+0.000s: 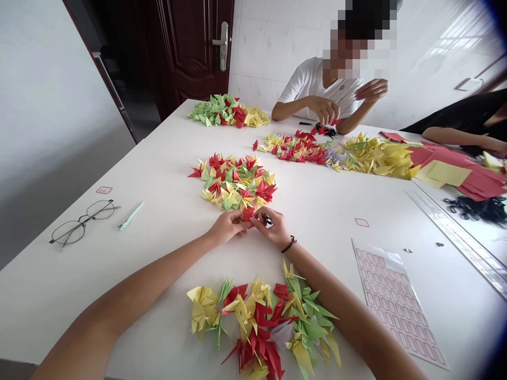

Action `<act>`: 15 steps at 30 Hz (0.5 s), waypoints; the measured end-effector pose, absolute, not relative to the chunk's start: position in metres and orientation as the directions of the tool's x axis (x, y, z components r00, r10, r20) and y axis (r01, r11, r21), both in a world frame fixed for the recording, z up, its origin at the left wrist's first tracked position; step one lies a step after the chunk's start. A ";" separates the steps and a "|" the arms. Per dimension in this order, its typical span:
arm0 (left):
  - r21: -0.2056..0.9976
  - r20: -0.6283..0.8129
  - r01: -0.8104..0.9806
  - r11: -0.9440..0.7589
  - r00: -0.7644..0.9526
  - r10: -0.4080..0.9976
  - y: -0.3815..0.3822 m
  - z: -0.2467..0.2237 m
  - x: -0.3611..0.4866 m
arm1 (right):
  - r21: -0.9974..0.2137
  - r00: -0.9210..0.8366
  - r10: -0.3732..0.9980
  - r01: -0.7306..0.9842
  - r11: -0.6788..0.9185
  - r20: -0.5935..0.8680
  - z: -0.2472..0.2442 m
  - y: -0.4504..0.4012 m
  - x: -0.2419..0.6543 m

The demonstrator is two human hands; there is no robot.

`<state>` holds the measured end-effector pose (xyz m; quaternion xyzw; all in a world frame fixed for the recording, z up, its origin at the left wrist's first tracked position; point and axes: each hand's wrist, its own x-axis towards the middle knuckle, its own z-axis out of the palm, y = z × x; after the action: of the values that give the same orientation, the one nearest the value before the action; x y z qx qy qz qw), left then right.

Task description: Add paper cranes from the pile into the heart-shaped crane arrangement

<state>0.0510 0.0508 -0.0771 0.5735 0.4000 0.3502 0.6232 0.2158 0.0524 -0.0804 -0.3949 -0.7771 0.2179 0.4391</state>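
In the middle of the table a small red origami crane [249, 214] is held between both my hands. My left hand [226, 230] pinches it from the left with closed fingers. From the other side my right hand [275, 228] grips it, fingers closed. Something small and black, perhaps cord, shows in the curl of those right fingers. Just beyond my hands lies a mixed cluster of folded cranes [233, 182] in red, yellow and green. Nearer my body, between my forearms, is a looser heap of folded paper cranes [259, 322].
Eyeglasses [85, 221] and a pale green cutter-like tool [131, 216] lie left. A label sheet [396, 295] and clear ruler [455, 237] lie right. Across the table, a co-worker's hand [325, 110] is near more cranes [301, 146]. Black cords [477, 208] lie far right.
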 end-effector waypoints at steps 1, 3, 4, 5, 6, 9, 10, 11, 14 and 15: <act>0.995 -0.101 0.027 0.099 0.439 0.893 0.051 -0.077 0.051 | -0.685 -0.301 0.805 0.423 0.593 0.511 -0.080 0.052 0.216; 0.994 -0.111 0.028 0.110 0.438 0.892 0.051 -0.077 0.052 | -0.686 -0.300 0.808 0.427 0.590 0.508 -0.081 0.052 0.215; 0.993 -0.116 0.025 0.117 0.433 0.894 0.051 -0.077 0.052 | -0.688 -0.301 0.809 0.427 0.587 0.504 -0.081 0.052 0.215; 0.992 -0.121 0.020 0.124 0.428 0.896 0.051 -0.076 0.052 | -0.690 -0.303 0.811 0.426 0.586 0.501 -0.081 0.052 0.215; 0.991 -0.124 0.016 0.130 0.424 0.897 0.051 -0.076 0.052 | -0.691 -0.306 0.811 0.424 0.586 0.499 -0.081 0.052 0.216; 0.990 -0.129 0.009 0.138 0.426 0.895 0.051 -0.075 0.052 | -0.691 -0.313 0.805 0.414 0.593 0.504 -0.082 0.052 0.216; 0.990 -0.130 0.008 0.141 0.429 0.894 0.051 -0.075 0.052 | -0.690 -0.316 0.804 0.412 0.595 0.504 -0.081 0.052 0.216; 0.989 -0.133 0.005 0.145 0.430 0.893 0.051 -0.075 0.052 | -0.690 -0.318 0.803 0.411 0.595 0.503 -0.081 0.052 0.216; 0.988 -0.140 -0.004 0.157 0.427 0.893 0.051 -0.075 0.052 | -0.694 -0.318 0.807 0.412 0.590 0.498 -0.081 0.052 0.216; 0.987 -0.142 -0.006 0.160 0.425 0.894 0.051 -0.074 0.053 | -0.696 -0.317 0.808 0.412 0.589 0.496 -0.081 0.052 0.216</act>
<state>0.0525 0.0507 -0.0744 0.5461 0.4067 0.3493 0.6437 0.2164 0.0523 -0.0812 -0.3916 -0.7787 0.2287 0.4336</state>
